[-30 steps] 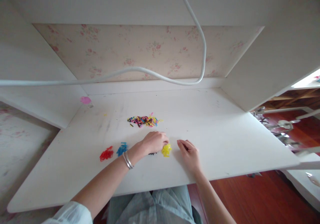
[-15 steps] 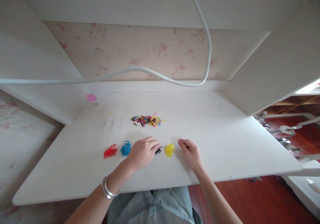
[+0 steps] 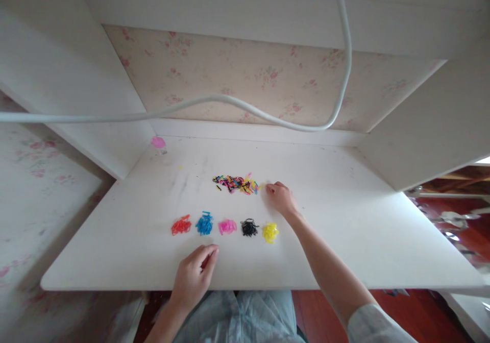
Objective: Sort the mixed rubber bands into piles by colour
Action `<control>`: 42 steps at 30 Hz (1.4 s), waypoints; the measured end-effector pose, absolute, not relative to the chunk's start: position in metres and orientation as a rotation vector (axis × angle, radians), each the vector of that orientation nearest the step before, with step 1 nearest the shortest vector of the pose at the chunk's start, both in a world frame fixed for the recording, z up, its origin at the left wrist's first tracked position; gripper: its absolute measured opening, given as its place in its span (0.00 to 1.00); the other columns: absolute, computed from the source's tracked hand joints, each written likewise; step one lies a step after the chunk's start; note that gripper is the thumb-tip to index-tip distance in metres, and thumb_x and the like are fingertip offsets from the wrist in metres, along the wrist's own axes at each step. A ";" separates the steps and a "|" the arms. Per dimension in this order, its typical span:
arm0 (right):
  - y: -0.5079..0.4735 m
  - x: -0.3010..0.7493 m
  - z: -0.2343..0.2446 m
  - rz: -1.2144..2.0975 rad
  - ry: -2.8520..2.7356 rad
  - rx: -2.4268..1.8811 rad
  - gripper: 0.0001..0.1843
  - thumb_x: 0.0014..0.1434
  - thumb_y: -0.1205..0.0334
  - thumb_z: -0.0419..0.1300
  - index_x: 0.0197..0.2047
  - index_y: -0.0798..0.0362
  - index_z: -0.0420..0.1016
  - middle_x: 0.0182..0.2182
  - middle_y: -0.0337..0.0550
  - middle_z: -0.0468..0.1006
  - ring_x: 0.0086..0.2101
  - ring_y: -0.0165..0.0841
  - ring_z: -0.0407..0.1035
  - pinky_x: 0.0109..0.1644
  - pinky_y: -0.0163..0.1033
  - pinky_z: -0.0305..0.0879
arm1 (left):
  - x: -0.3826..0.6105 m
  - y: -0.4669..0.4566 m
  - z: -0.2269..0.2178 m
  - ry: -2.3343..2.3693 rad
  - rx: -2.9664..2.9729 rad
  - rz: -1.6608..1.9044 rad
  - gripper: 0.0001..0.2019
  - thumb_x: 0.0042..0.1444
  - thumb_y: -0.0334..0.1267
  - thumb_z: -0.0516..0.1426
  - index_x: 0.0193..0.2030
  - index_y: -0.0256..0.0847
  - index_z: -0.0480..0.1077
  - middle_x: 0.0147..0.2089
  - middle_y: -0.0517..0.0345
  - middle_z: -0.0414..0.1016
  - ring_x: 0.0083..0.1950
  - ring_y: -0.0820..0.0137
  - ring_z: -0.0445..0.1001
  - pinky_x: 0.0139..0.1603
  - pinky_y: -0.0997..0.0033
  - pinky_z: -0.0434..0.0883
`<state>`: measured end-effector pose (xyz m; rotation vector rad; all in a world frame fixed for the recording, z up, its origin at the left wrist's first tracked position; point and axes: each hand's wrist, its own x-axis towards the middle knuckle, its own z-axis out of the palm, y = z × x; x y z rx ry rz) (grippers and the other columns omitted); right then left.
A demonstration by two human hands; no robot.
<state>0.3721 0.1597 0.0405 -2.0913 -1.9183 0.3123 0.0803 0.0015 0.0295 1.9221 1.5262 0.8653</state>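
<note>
A mixed heap of small rubber bands [image 3: 238, 184] in several colours lies mid-table. At its right end is my right hand [image 3: 281, 198], fingers closed and fingertips close to a yellow band; whatever they pinch is too small to make out. Nearer me is a row of sorted piles: red bands [image 3: 181, 225], blue bands [image 3: 204, 223], pink bands [image 3: 227, 226], black bands [image 3: 249, 227] and yellow bands [image 3: 270, 233]. My left hand [image 3: 194, 273] is curled shut near the table's front edge, below the blue and pink piles, with nothing showing in it.
A white cable [image 3: 229, 99] hangs across the view above the white table [image 3: 344, 230]. Side panels and a flowered back wall [image 3: 245, 77] enclose the far part of the table. A pink spot [image 3: 158, 142] marks the back left corner.
My left hand has drawn back from the black pile toward the front edge, uncovering the pink and black piles. My right hand has moved forward from beside the yellow pile to the mixed heap.
</note>
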 end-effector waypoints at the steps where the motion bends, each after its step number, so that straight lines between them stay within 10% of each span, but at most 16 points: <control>1: 0.161 0.373 0.040 0.295 -1.928 -2.082 0.16 0.63 0.57 0.49 0.44 0.42 0.78 0.38 0.41 0.75 0.33 0.31 0.68 0.31 0.33 0.54 | 0.082 0.002 0.030 1.530 1.924 0.856 0.12 0.61 0.40 0.49 0.43 0.44 0.73 0.34 0.58 0.77 0.34 0.73 0.75 0.36 0.76 0.72; 27: 0.168 0.375 0.037 0.189 -1.935 -2.053 0.15 0.63 0.60 0.50 0.42 0.48 0.78 0.39 0.45 0.75 0.42 0.34 0.66 0.44 0.35 0.58 | 0.088 0.004 0.028 1.597 2.084 0.794 0.11 0.61 0.38 0.49 0.42 0.44 0.72 0.36 0.58 0.77 0.34 0.73 0.75 0.37 0.76 0.71; 42: 0.048 0.383 0.023 0.553 -1.684 -1.804 0.18 0.62 0.49 0.50 0.38 0.48 0.78 0.34 0.42 0.74 0.31 0.30 0.69 0.32 0.33 0.62 | 0.090 0.005 0.028 1.635 2.173 0.741 0.11 0.61 0.39 0.49 0.41 0.45 0.72 0.35 0.60 0.78 0.32 0.73 0.76 0.34 0.77 0.70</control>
